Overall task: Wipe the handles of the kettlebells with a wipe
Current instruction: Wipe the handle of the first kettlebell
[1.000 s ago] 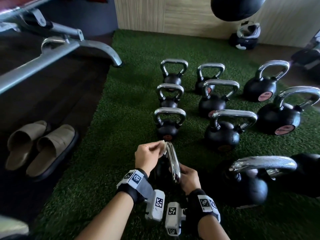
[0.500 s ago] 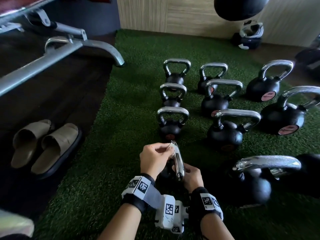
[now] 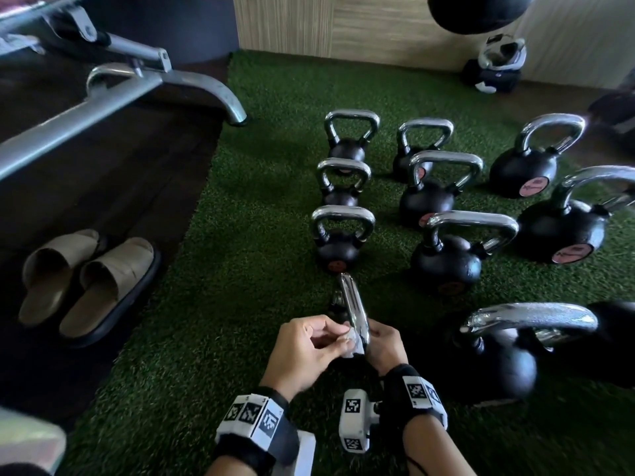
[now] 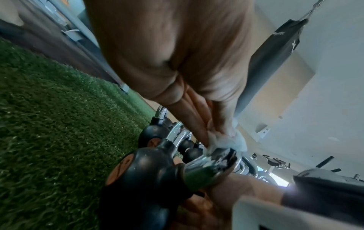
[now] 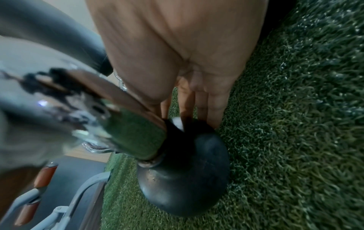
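The nearest small black kettlebell (image 5: 187, 171) stands on the green turf (image 3: 220, 304), its chrome handle (image 3: 352, 304) edge-on to me. My left hand (image 3: 309, 345) pinches a crumpled white wipe (image 3: 354, 343) against the near end of that handle. In the left wrist view the wipe (image 4: 226, 140) sits on top of the chrome bar (image 4: 212, 165). My right hand (image 3: 385, 341) holds the kettlebell from its right side. Its fingers (image 5: 214, 109) reach down onto the black ball beside the handle's post.
Several more chrome-handled kettlebells stand in rows ahead and to the right, one big one (image 3: 498, 359) close at my right. A pair of beige slippers (image 3: 89, 283) and a metal bench frame (image 3: 103, 97) lie on the dark floor to the left. A punch bag (image 3: 481, 12) hangs ahead.
My left hand has slid the wipe along the handle from its far end to its near end. The right hand has stayed on the kettlebell.
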A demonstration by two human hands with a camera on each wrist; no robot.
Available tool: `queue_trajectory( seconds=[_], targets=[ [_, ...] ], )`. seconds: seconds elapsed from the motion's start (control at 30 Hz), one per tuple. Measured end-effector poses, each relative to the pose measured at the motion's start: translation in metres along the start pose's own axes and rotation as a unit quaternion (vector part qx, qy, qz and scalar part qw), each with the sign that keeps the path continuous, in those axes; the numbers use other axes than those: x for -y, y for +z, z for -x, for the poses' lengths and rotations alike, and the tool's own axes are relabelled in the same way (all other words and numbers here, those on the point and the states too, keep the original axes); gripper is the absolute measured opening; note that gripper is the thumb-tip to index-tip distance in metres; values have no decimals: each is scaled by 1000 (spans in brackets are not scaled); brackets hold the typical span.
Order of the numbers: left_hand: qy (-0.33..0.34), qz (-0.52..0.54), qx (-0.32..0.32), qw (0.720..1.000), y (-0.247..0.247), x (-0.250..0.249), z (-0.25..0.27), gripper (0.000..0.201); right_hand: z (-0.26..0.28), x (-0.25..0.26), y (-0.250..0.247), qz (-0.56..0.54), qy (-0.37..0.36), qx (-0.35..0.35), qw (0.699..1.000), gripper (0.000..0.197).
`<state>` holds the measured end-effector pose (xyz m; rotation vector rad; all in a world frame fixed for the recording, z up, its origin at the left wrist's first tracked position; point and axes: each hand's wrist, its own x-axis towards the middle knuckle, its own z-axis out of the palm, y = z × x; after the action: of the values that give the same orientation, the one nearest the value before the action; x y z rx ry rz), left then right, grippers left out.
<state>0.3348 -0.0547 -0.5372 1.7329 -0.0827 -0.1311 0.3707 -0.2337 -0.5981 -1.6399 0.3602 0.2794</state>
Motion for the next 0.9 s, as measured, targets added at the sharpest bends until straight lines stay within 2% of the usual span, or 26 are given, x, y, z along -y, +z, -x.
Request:
queue_trajectory(
  seconds=[0.23, 0.37, 0.43, 0.5, 0.57, 0.6, 0.67, 0.73, 0.77, 0.9],
  targets=[
    [5, -83, 9, 996, -1, 14, 8, 15, -3, -2, 1, 3, 21, -13, 1000, 38],
    [-4, -114, 17, 993, -6, 13, 3, 15, 4, 5, 1, -16, 31, -7, 999, 30],
    [-38, -55, 3, 998, -11, 8, 2, 19, 3, 6, -2, -53, 55, 5, 997, 34],
    [-66, 40, -60, 995, -18, -1, -1, 22, 3, 12, -8, -51, 52, -31, 997, 32],
    [-76, 150, -123, 978, -25, -13, -3, 16, 9, 25, -17, 3, -6, -111, 994, 15],
    [-76, 194, -138, 968, -27, -19, -4, 15, 16, 36, -19, 7, -50, -130, 990, 11],
    [-74, 245, -151, 955, -30, -28, -9, 13, 35, 66, -16, -23, -135, -66, 988, 12],
    [-79, 271, -148, 948, -28, -34, -12, 18, 53, 91, -7, -57, -170, 30, 983, 19],
    [-82, 275, -139, 948, -25, -37, -12, 24, 56, 99, -3, -51, -178, 50, 981, 23],
    [-65, 272, -105, 954, -18, -47, -10, 32, 63, 117, 7, -2, -188, 36, 982, 29]
  ],
)
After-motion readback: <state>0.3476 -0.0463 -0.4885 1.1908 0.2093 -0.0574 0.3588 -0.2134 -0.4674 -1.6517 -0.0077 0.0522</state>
